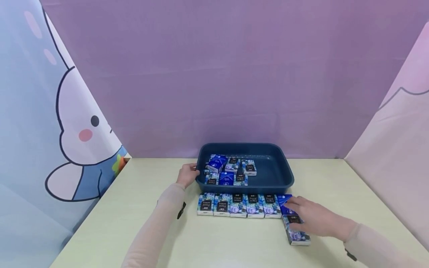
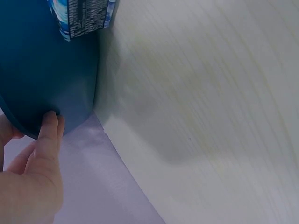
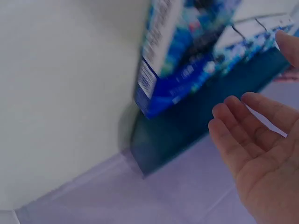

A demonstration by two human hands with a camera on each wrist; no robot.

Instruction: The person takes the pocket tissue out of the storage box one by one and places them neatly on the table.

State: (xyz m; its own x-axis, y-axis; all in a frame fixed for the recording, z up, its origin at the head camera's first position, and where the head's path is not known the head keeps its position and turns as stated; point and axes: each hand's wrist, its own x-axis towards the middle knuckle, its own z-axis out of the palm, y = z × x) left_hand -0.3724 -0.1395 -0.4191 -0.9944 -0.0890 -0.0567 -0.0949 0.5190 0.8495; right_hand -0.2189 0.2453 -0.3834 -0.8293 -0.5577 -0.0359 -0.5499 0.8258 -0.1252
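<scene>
My left hand (image 1: pixel 187 175) pinches the left end of a dark blue plastic tub (image 1: pixel 246 189); in the left wrist view its fingers (image 2: pixel 48 133) lie on the outer wall, the thumb across the rim. Several small tissue packs, floral or plain blue, lie inside the tub at its left, among them a blue pack (image 1: pixel 217 163). In front runs a row of packs, floral ones (image 1: pixel 238 204) ending in a blue pack (image 1: pixel 285 203) at the right. My right hand (image 1: pixel 311 216) hovers with fingers spread over that end and a floral pack (image 1: pixel 296 232) lying nearer me.
The pale wooden table (image 1: pixel 127 216) ends at a purple cloth backdrop (image 1: pixel 234 82) right behind the tub. A cartoon-printed cloth (image 1: pixel 77 111) stands at the left, and a pale pink-and-white cloth (image 1: pixel 399 149) at the right.
</scene>
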